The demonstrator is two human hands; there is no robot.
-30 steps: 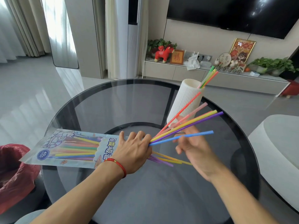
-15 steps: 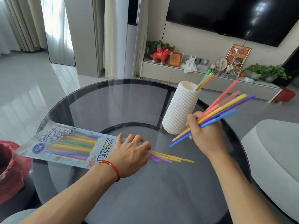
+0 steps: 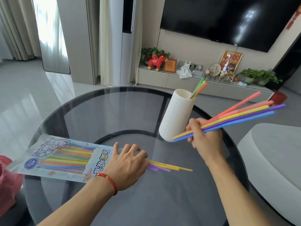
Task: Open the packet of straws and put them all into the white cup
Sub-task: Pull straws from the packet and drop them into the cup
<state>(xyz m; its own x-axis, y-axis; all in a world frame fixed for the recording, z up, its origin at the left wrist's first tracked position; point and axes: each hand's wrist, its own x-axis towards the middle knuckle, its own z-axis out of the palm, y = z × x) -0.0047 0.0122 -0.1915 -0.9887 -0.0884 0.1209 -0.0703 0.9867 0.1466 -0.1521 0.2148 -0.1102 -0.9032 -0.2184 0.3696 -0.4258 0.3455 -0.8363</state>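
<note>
Multicoloured plastic straws (image 3: 234, 119), clenched in right hand (image 3: 202, 137), just lifted beside ribbed white cup (image 3: 176, 116); flat left hand (image 3: 126, 165) pins printed packet (image 3: 53, 158), so insertion's next.

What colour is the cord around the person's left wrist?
Red, with a small gold bead; the wrist cord shows clearly in the head view.

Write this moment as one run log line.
right hand: holds straw bunch beside white cup | left hand: pins straw packet on glass table | cup: few straws in

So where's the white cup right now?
The white cup stands upright on the glass table, right of centre, just beyond the right hand gripping a bunch of straws.
</note>
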